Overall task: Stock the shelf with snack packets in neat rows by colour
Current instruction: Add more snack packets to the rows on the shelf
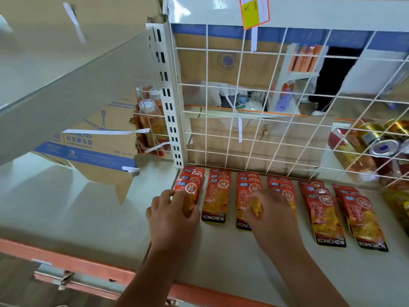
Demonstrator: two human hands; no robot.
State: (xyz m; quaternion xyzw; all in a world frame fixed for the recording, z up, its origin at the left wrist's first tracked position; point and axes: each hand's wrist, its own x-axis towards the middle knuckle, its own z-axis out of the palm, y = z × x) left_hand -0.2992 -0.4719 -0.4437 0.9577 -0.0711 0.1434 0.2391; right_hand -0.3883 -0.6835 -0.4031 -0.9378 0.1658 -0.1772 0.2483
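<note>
Several stacks of red and orange KONCHEW snack packets lie in a row on the white shelf (232,258), up against the wire grid. My left hand (172,214) lies on the leftmost stack (190,185), its curled fingers around the packet's lower end. Next to it the second stack (215,199) lies untouched. My right hand (269,214) covers the third stack (249,191) and the fourth (284,188), fingers curled on the third stack's top packet. Two more stacks (325,218) lie to the right, fanned toward me.
A white wire grid (243,129) backs the shelf, with a slotted upright (168,103) at its left. Torn cardboard (99,138) stands to the left. Cans (385,147) and bottles (148,120) sit behind the grid. Yellow packets (398,202) show at the right edge. An orange rail (73,262) fronts the shelf.
</note>
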